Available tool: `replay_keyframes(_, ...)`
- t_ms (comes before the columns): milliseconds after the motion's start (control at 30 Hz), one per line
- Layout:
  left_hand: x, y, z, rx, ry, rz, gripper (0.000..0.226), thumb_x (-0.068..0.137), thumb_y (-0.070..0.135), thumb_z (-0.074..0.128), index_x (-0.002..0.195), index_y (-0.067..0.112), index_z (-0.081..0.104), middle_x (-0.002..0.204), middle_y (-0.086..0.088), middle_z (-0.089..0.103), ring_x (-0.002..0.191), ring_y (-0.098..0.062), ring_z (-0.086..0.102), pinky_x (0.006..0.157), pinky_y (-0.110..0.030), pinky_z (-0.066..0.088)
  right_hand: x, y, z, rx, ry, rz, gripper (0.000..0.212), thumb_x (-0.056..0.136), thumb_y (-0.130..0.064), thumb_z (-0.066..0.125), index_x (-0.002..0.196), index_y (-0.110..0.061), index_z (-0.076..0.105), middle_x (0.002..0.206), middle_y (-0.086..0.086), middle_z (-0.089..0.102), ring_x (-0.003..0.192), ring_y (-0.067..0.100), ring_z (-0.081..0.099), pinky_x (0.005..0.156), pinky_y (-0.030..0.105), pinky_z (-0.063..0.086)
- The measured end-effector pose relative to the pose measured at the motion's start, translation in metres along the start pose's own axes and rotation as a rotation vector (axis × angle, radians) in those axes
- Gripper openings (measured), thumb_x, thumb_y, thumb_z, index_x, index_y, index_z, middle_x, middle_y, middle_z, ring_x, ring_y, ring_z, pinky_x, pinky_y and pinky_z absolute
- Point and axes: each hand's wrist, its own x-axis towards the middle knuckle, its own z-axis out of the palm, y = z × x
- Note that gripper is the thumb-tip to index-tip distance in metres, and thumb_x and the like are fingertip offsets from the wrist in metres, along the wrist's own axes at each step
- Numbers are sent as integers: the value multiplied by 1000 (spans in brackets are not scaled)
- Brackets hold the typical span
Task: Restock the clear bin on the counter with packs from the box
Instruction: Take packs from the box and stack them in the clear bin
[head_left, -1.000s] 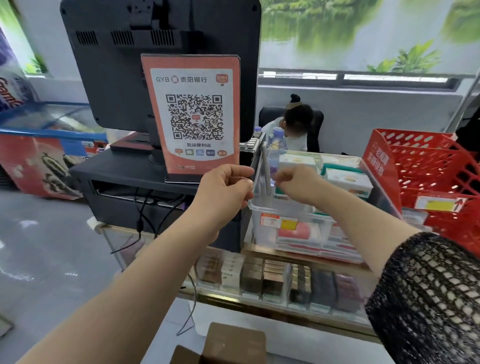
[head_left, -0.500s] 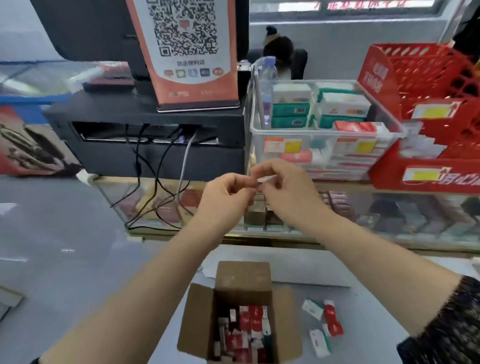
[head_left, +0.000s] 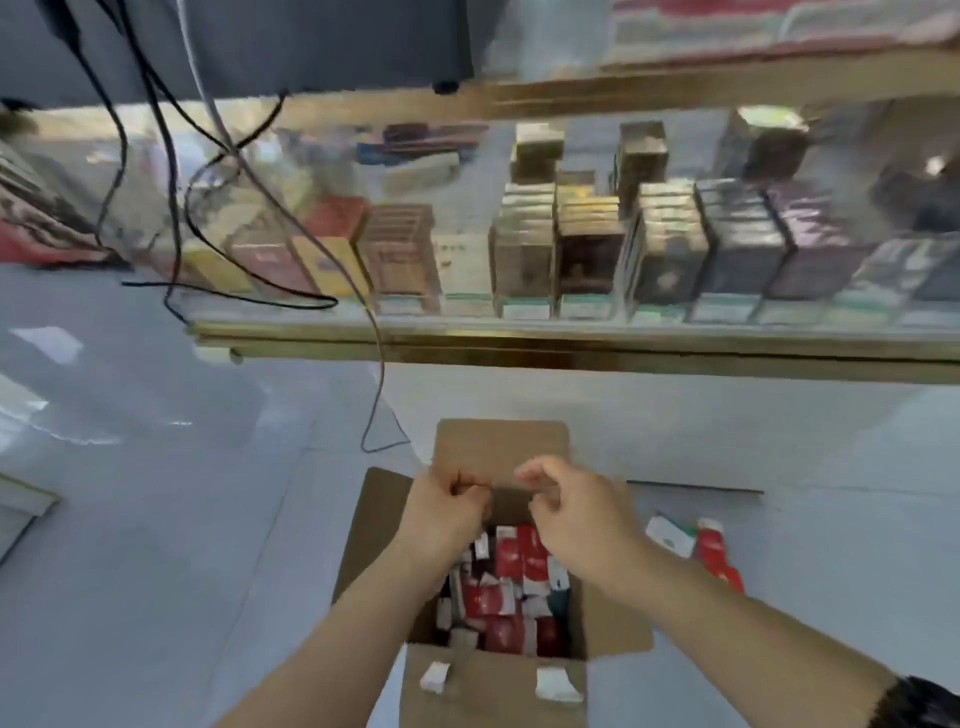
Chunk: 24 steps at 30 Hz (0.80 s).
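An open cardboard box (head_left: 500, 448) stands on the floor below me, filled with several red and white packs (head_left: 508, 557). Both hands hover just above its far side. My left hand (head_left: 445, 514) is curled into a fist and I see nothing in it. Beside it, my right hand (head_left: 574, 517) has loosely bent fingers with thumb and forefinger apart, holding nothing. Only the blurred bottom of the clear bin (head_left: 779, 26) shows on the counter at the top right.
A glass display case (head_left: 571, 348) with a gold frame and rows of packs stands right behind the box. Black cables (head_left: 375, 338) hang down in front of it. Two loose packs (head_left: 671, 538) lie on the floor right of the box.
My view has tipped down from the counter to the box. Both hands dropped from in front of the bin to just above the box, and the small white piece pinched between them is gone from sight.
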Motion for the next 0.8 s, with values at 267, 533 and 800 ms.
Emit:
replay_keyframes(267,89,-128,53,18,66,-87,19,91,7,52,83,16,66,76,-7,65,71,-21,59,67,-33,51,43,125,92,59,7,143,30,91,-6,49,108,-30,57,107,-11,62,102,6,58,93,27,48)
replay_keyframes(533,177,-237,91,172,50,-143,17,88,13,51,78,20,62,74,-7,65,72,-27,63,74,-39,56,84,216,164,81,9,307,31,93,-8,46,120,-18,56,107,-6,58,93,7,53,67,15,42)
replay_keyframes(800,239,-318,122,874,-395,-179,32,87,23,54,116,16,65,120,-7,64,107,-25,60,85,-28,49,111,273,202,44,9,452,37,85,-6,54,119,-20,57,114,2,62,108,20,58,92,33,49)
